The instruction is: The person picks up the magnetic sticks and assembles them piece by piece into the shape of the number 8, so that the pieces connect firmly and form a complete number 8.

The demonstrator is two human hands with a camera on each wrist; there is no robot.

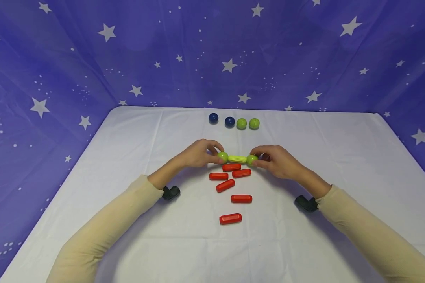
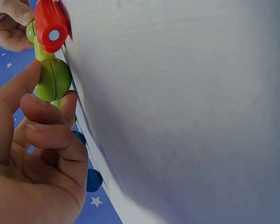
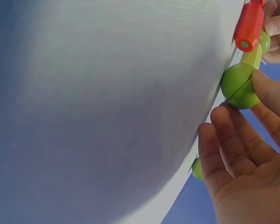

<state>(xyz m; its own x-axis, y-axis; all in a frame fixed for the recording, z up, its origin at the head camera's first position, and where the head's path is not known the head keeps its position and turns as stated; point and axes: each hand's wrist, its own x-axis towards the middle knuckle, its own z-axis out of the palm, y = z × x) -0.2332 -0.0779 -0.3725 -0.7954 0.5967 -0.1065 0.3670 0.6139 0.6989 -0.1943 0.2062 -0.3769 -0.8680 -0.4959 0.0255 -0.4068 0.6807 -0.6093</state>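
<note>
Head view: white cloth (image 1: 184,251) runs wide either side of a ribbed yellow rod (image 1: 237,159), red rods (image 1: 241,199) nearer. The left hand (image 1: 202,153) and right hand (image 1: 278,161) each pinch a green ball (image 1: 222,157) at a rod end. Left wrist: thumb and finger part only ball-wide on the smooth, seamed sphere. Right wrist: similar pinch, other fingers loose.

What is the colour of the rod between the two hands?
The rod is bright yellow-green; the head view shows it best.

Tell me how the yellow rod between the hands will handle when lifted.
The yellow rod is probably stiff: its outline runs straight. Its ridged sides should resist slipping somewhat, and its slim body suggests it may be light.
</note>
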